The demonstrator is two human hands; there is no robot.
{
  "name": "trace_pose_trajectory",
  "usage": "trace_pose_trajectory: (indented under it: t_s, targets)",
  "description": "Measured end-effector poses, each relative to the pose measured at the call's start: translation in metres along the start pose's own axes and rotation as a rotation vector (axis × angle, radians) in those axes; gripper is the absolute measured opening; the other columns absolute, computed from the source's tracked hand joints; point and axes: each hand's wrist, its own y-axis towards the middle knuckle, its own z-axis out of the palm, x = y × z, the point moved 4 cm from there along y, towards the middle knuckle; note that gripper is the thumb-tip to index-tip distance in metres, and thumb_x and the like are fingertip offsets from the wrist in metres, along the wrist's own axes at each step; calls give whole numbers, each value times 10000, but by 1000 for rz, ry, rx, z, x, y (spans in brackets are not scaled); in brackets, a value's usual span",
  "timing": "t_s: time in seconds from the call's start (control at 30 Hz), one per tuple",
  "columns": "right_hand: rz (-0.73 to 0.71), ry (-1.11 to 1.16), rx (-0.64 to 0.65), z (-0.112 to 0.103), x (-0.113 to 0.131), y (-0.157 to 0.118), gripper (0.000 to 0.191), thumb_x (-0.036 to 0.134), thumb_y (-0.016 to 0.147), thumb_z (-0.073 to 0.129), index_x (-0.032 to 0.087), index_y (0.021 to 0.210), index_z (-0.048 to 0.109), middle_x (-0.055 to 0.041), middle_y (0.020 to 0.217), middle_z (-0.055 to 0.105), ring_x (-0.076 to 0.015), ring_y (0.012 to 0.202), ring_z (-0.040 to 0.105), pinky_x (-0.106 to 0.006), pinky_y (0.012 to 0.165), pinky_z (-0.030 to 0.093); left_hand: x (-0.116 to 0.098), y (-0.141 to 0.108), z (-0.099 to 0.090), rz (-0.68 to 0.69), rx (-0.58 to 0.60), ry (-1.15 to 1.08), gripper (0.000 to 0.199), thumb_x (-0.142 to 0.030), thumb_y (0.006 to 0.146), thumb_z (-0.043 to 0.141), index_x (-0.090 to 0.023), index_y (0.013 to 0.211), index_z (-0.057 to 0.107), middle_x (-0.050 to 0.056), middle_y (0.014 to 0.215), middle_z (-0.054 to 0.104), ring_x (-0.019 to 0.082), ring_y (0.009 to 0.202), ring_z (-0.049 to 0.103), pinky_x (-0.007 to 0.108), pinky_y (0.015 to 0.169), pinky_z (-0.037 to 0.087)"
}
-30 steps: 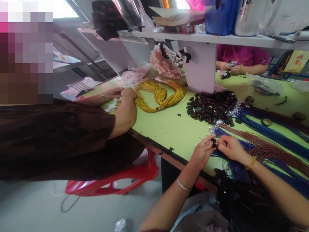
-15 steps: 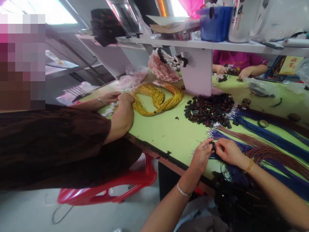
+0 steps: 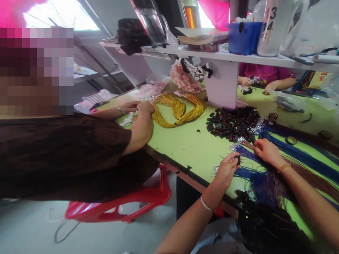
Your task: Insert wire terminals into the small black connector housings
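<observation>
Between the thumb and fingers of my left hand (image 3: 225, 170) is a small black connector housing (image 3: 238, 160), held above the blue wires (image 3: 246, 173) near the table edge. My right hand (image 3: 268, 152) is further right, its fingers bent and pinched down at the brown wires (image 3: 247, 144); whatever lies between the fingertips is hidden. Purple wires (image 3: 243, 151) with silvery ends lie between the two hands. Behind them is a heap of black connector housings (image 3: 233, 123). More black pieces (image 3: 270, 225) are piled close to my body.
A co-worker's arm (image 3: 141, 128) works at left beside yellow wire bundles (image 3: 172, 109). Another person's hands (image 3: 272, 86) are across the green table (image 3: 174, 141). A shelf (image 3: 190, 53) carries a blue bin (image 3: 245, 38). Tape rolls (image 3: 291, 140) lie at right; a red stool (image 3: 148, 208) stands below.
My right hand has left the black housing and moved right and up to the brown wires. My left hand keeps the housing. The whole view has shifted slightly.
</observation>
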Motion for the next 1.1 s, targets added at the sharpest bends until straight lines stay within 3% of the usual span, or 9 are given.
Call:
trace_pose_trajectory:
  t_s: [0.2, 0.43, 0.6, 0.77, 0.97, 1.1]
  targets:
    - [-35, 20, 71, 11, -18, 9, 154, 274, 837, 502, 207, 758, 616, -24, 800, 636, -148, 685, 529, -245, 578, 279, 1, 3, -6, -31, 6, 20, 322, -226, 626, 768, -129, 925, 695, 68, 849, 627, 122, 728, 557, 248, 665, 436]
    - [-28, -79, 13, -8, -16, 13, 148, 248, 859, 444, 186, 796, 563, -43, 706, 612, -149, 592, 480, -262, 543, 233, 0, 1, -5, -41, 16, 30, 328, -228, 621, 778, -136, 926, 701, 75, 886, 640, 121, 743, 565, 237, 656, 444]
    - [-139, 261, 5, -8, 20, 23, 166, 288, 835, 467, 187, 719, 529, 6, 641, 563, -121, 564, 455, -235, 553, 305, 1, 1, -6, -46, 29, 23, 321, -219, 633, 767, -139, 935, 690, 75, 896, 640, 122, 757, 570, 230, 655, 451]
    - [-207, 615, 96, 4, 53, 19, 150, 279, 806, 485, 178, 703, 526, 20, 657, 540, -107, 593, 447, -219, 559, 351, 1, 0, -7, -46, 23, -4, 317, -209, 637, 758, -134, 934, 674, 66, 879, 634, 116, 747, 564, 230, 665, 450]
    - [-91, 735, 262, 23, 50, -14, 169, 287, 796, 490, 167, 689, 545, 30, 615, 507, -97, 559, 409, -213, 528, 332, 1, -2, -5, -18, 47, -65, 291, -189, 647, 738, -148, 917, 637, 45, 859, 612, 116, 766, 555, 233, 688, 445]
    - [-89, 709, 294, 29, 49, -31, 165, 264, 795, 470, 175, 666, 523, 50, 554, 454, -88, 505, 360, -212, 491, 288, 1, -2, -5, -7, 59, -75, 280, -181, 656, 731, -151, 911, 621, 31, 852, 589, 112, 761, 544, 241, 698, 447]
